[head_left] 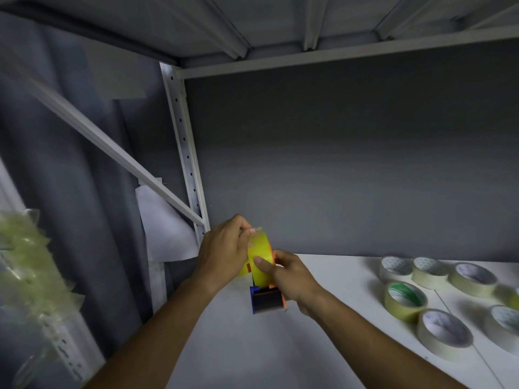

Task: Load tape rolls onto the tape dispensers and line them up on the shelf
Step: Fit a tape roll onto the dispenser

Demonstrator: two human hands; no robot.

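Observation:
A yellow tape roll (259, 255) sits in an orange and blue tape dispenser (266, 300), held above the left part of the white shelf (323, 346). My left hand (224, 254) pinches the top edge of the roll, where a loose clear end sticks up. The dispenser's right side is gripped by my right hand (289, 276), whose thumb presses on the roll's face. Much of the dispenser is hidden behind both hands.
Several loose tape rolls (443, 329) lie flat on the shelf's right side, one with a green core (405, 300). A white perforated shelf post (185, 153) and a diagonal brace stand to the left. A blurred clump of crumpled tape (31, 270) hangs at far left.

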